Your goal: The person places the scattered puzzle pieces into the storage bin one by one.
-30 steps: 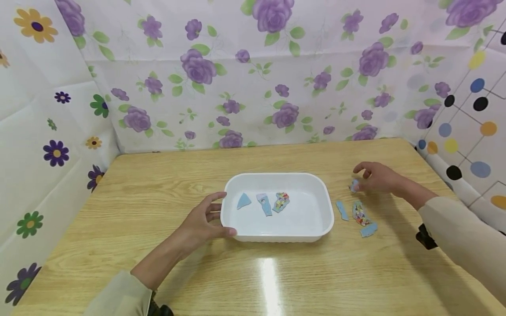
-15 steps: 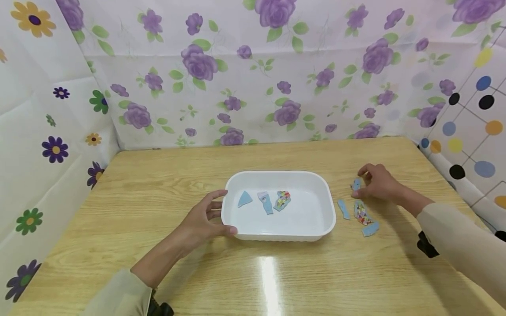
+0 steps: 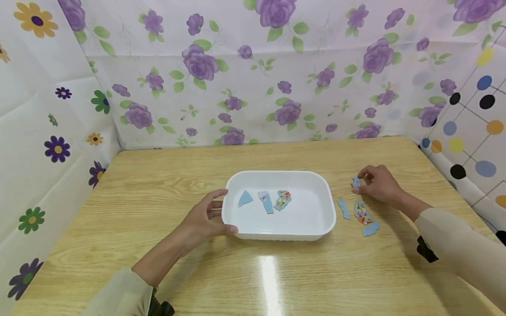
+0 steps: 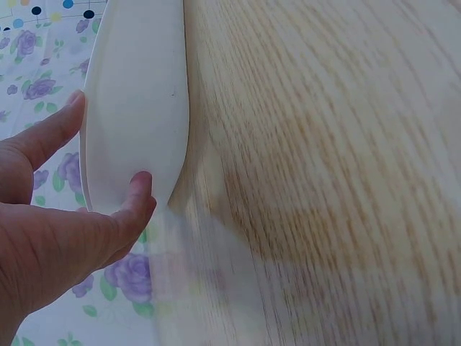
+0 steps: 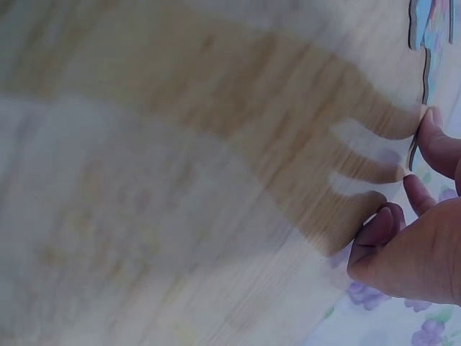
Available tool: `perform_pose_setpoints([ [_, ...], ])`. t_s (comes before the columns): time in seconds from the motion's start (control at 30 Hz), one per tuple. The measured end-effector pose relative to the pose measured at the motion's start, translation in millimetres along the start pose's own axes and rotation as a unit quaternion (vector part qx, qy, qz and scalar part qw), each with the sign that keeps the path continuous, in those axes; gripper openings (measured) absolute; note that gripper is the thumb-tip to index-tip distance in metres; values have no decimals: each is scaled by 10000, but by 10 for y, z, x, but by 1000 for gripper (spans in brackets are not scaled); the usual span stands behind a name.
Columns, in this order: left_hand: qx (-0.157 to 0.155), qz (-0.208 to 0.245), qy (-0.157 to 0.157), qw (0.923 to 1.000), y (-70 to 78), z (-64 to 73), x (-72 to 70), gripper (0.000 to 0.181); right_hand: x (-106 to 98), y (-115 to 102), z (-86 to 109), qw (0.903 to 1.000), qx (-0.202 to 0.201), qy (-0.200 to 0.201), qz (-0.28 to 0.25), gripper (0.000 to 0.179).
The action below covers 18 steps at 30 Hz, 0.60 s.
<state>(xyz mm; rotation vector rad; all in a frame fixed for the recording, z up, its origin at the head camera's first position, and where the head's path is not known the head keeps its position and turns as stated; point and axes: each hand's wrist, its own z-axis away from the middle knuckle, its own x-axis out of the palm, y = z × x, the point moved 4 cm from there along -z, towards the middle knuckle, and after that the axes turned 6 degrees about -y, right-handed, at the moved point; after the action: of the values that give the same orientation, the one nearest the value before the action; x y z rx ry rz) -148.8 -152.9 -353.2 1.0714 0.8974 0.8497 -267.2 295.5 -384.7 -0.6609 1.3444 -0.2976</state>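
Observation:
A white plastic tray (image 3: 278,236) stands mid-table in the head view. My left hand (image 3: 200,223) holds its left end, thumb on the front wall and fingers along the side; the left wrist view shows the fingertips against the tray wall (image 4: 137,108). Inside lie a blue triangular puzzle piece (image 3: 245,199), a long blue one (image 3: 266,202) and a multicoloured one (image 3: 282,200). Right of the tray, my right hand (image 3: 379,184) pinches a small light-blue puzzle piece (image 3: 356,181) between thumb and fingers, low at the tabletop. In the right wrist view the fingertips meet the piece's edge.
Nearer than the right hand, on the wooden table (image 3: 166,175), lie a narrow blue piece (image 3: 344,209), a multicoloured piece (image 3: 362,213) and a blue piece (image 3: 370,228). Flowered sheeting (image 3: 158,105) rises behind the table, with dotted sheeting (image 3: 470,131) on the right.
My right hand has shifted slightly right, its thumb and fingers closing in on the light-blue puzzle piece. The left hand and the tray stay in place.

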Motion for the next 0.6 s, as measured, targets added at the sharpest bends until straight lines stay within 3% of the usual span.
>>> perform_pose_setpoints([
  [0.27,-5,-31,-7,10000,12,9,-5,100,-7,9,-17,9999,-146,-36,-59,45],
  [0.6,26,-61,-15,10000,12,9,-4,100,14,-50,20,9966,-479,282,608,40],
])
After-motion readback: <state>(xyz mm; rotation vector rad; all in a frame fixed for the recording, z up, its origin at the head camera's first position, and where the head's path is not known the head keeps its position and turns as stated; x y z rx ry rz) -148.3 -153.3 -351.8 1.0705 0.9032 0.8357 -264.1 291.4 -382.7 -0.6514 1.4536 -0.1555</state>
